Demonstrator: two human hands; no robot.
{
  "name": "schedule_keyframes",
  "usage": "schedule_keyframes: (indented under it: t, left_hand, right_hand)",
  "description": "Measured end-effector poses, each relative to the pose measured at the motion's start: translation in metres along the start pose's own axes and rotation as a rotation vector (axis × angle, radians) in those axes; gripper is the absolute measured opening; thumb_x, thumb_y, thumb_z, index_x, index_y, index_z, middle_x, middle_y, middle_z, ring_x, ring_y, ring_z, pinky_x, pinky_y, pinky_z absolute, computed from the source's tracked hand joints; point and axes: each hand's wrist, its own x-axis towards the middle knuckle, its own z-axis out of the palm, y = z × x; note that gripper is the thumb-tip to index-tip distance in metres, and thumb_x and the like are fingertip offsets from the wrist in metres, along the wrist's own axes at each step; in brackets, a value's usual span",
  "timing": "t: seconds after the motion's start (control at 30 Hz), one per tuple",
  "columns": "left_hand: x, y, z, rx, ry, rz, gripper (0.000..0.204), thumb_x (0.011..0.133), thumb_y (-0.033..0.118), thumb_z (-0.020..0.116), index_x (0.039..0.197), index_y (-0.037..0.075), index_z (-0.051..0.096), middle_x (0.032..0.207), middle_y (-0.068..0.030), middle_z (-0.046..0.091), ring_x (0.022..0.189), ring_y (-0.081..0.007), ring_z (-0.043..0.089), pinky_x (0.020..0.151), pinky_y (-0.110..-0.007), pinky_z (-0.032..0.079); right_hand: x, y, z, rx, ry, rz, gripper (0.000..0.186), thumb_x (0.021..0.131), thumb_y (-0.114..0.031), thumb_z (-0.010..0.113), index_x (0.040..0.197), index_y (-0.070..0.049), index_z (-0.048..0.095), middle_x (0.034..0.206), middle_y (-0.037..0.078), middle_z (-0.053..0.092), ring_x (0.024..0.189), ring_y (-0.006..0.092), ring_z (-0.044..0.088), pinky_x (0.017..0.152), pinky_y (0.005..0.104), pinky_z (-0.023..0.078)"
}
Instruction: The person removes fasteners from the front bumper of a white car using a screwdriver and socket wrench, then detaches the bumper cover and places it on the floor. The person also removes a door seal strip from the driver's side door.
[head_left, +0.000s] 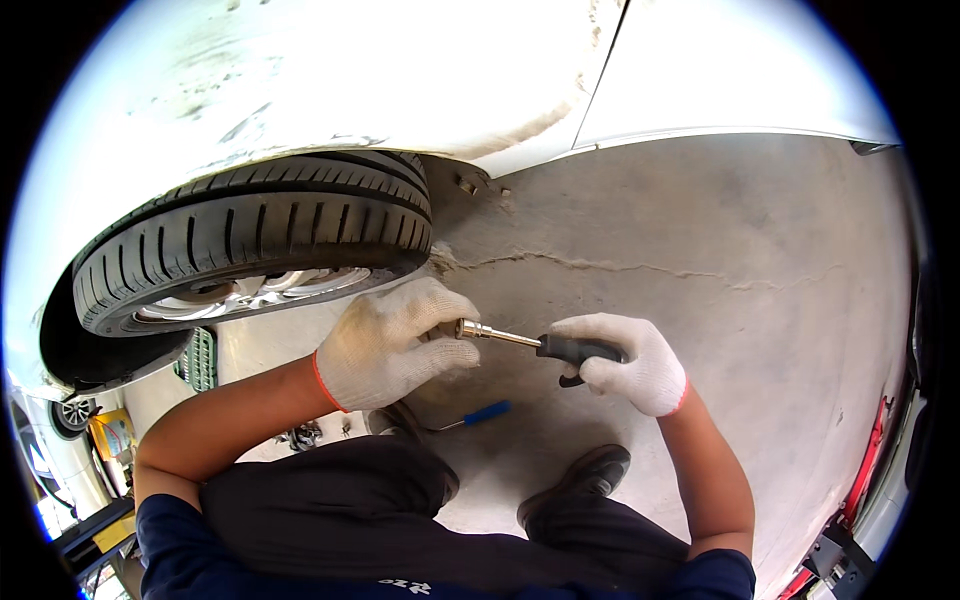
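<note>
In front of my knees, both hands wear white knit gloves with red cuffs. My right hand (640,365) is closed round the black handle of a socket driver (515,337), which points left and lies nearly level. A shiny socket sits on the end of its metal shaft. My left hand (400,340) has its thumb and forefinger closed at that socket, whose open end shows between them. Just beyond the left hand stands a car tyre (290,225) on a silver wheel (255,292), under the white car body (380,80).
A blue-handled screwdriver (487,413) lies on the cracked concrete floor (650,240) between my shoes. Small metal parts (300,436) rest near my left knee. A green tool tray (200,358) is below the wheel, with a yellow container (112,433) farther left. Red equipment (865,465) stands at the right.
</note>
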Motion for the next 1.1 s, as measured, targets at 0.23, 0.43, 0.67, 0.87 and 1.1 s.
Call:
schedule_keyframes:
  t: [0.23, 0.43, 0.67, 0.87, 1.1]
  left_hand:
    - [-0.003, 0.007, -0.003, 0.019, -0.066, 0.032, 0.021, 0.095, 0.016, 0.08, 0.111, 0.006, 0.071, 0.098, -0.0101, 0.068, 0.085, -0.0299, 0.069, 0.075, -0.04, 0.056]
    - [-0.002, 0.0, -0.006, -0.111, -0.138, -0.038, 0.018, 0.097, 0.015, 0.076, 0.112, 0.006, 0.072, 0.098, -0.0096, 0.07, 0.086, -0.0285, 0.07, 0.077, -0.04, 0.056]
    - [-0.002, -0.01, 0.003, -0.08, -0.073, -0.049, 0.019, 0.091, 0.013, 0.081, 0.108, 0.006, 0.077, 0.098, -0.0075, 0.075, 0.089, -0.0239, 0.072, 0.077, -0.036, 0.057]
    - [0.001, -0.005, -0.003, -0.205, -0.207, -0.093, 0.023, 0.084, 0.011, 0.087, 0.104, 0.005, 0.078, 0.097, -0.0078, 0.075, 0.088, -0.0233, 0.072, 0.076, -0.036, 0.057]
    - [0.002, -0.008, -0.008, -0.043, -0.121, -0.026, 0.02, 0.086, 0.008, 0.085, 0.104, 0.005, 0.077, 0.1, -0.0081, 0.076, 0.089, -0.0232, 0.072, 0.076, -0.036, 0.057]
  right_hand:
    - [-0.004, -0.002, 0.011, -0.235, -0.109, -0.214, 0.051, 0.087, -0.007, 0.079, 0.138, -0.005, 0.074, 0.12, 0.013, 0.082, 0.103, 0.0209, 0.077, 0.098, 0.0358, 0.058]
    - [-0.005, 0.005, 0.008, 0.08, -0.332, -0.046, 0.062, 0.093, -0.018, 0.074, 0.152, -0.001, 0.063, 0.088, 0.005, 0.071, 0.077, 0.0132, 0.065, 0.074, 0.0304, 0.055]
    - [-0.003, 0.029, 0.011, 0.375, -0.372, 0.077, 0.076, 0.09, -0.025, 0.07, 0.159, 0.004, 0.053, 0.081, 0.0, 0.059, 0.065, 0.0066, 0.048, 0.058, 0.025, 0.04]
    - [0.0, 0.034, 0.001, 0.068, -0.341, -0.008, 0.067, 0.091, -0.032, 0.076, 0.151, -0.004, 0.066, 0.103, 0.006, 0.074, 0.09, 0.0129, 0.066, 0.083, 0.0296, 0.054]
    - [-0.001, 0.024, -0.005, -0.035, -0.296, -0.022, 0.065, 0.088, -0.027, 0.076, 0.148, -0.004, 0.068, 0.129, 0.012, 0.078, 0.117, 0.0188, 0.069, 0.109, 0.0344, 0.051]
